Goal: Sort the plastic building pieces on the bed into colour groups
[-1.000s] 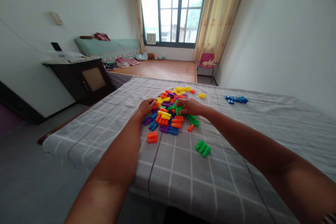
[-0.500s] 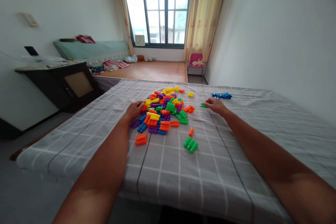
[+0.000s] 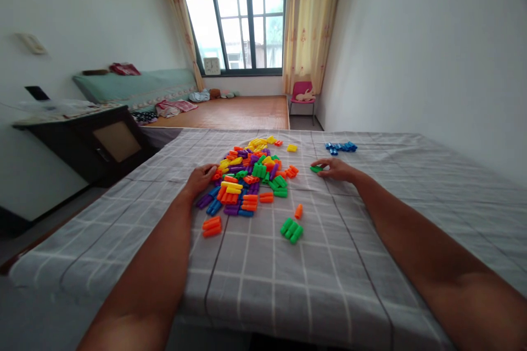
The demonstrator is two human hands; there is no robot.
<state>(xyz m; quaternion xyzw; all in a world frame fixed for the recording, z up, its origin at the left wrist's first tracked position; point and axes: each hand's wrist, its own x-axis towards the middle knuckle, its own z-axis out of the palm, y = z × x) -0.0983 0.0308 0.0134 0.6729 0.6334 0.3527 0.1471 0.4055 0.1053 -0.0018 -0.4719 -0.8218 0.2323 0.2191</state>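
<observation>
The right hand point(image 3: 337, 169) pinched a green plastic tube block point(image 3: 315, 169) down at the checked cloth point(image 3: 255, 269), apparently to keep it apart from the mixed heap point(image 3: 259, 171), at whose left edge the left hand point(image 3: 201, 176) rested, its grip indeterminable.

A home bedroom, shown by the bed point(image 3: 247, 109) and curtains point(image 3: 307, 27).

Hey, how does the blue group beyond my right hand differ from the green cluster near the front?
The blue group lies farther away; the green cluster is nearer you. The blue group stretches sideways, while the green cluster is compact. The blue group looks darker, the green cluster brighter. Both rest on the checked cloth.
</observation>
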